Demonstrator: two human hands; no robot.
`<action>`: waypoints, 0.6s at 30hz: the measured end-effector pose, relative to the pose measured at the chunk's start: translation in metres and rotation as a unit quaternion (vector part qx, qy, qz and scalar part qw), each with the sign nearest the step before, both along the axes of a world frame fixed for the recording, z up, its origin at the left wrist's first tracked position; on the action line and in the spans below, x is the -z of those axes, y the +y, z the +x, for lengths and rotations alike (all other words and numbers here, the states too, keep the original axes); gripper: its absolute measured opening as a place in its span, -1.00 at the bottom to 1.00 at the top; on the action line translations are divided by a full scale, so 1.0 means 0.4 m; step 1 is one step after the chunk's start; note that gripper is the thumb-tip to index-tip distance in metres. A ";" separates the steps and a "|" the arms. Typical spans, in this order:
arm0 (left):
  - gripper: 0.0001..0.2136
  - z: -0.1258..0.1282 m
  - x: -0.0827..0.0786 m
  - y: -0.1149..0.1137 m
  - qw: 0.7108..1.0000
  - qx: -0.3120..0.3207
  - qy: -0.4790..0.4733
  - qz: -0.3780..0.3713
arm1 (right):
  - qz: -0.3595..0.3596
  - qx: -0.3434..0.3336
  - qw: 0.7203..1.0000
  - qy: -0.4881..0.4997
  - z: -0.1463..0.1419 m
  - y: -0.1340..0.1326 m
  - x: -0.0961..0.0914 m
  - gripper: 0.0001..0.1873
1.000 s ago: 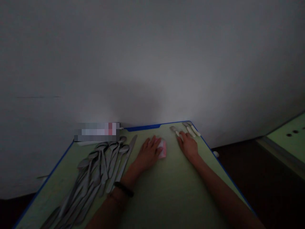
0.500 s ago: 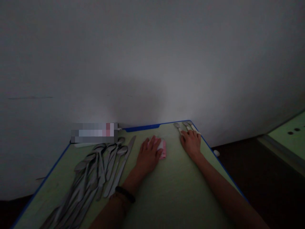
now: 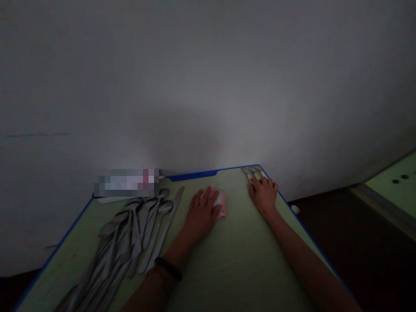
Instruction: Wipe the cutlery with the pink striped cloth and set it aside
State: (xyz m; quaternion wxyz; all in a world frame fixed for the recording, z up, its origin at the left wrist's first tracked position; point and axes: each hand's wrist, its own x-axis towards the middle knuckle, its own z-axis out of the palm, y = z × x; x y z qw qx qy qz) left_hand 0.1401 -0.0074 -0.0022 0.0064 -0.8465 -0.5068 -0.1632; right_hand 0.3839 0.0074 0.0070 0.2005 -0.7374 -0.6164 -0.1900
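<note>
My left hand (image 3: 203, 210) lies flat on a folded pink cloth (image 3: 221, 203) near the middle of the green table (image 3: 237, 255), fingers spread. Near the far right corner, my right hand (image 3: 264, 193) rests palm down with its fingertips on a few white-handled utensils (image 3: 254, 173). The fingers of both hands are stretched out. A dark band circles my left wrist.
Several metal spoons and a knife (image 3: 136, 225) lie in a loose heap on the table's left half. A blurred flat object (image 3: 126, 183) sits at the far left edge against the grey wall. Another green table (image 3: 394, 180) stands to the right across a dark gap.
My right hand slid right toward the table corner, pushing the white-handled utensils together there. My left hand stayed on the pink cloth.
</note>
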 end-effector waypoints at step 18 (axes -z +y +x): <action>-0.50 -0.003 -0.012 -0.008 0.999 0.007 -0.042 -0.019 | 0.025 -0.096 0.993 0.060 -0.022 -0.013 -0.003 -0.66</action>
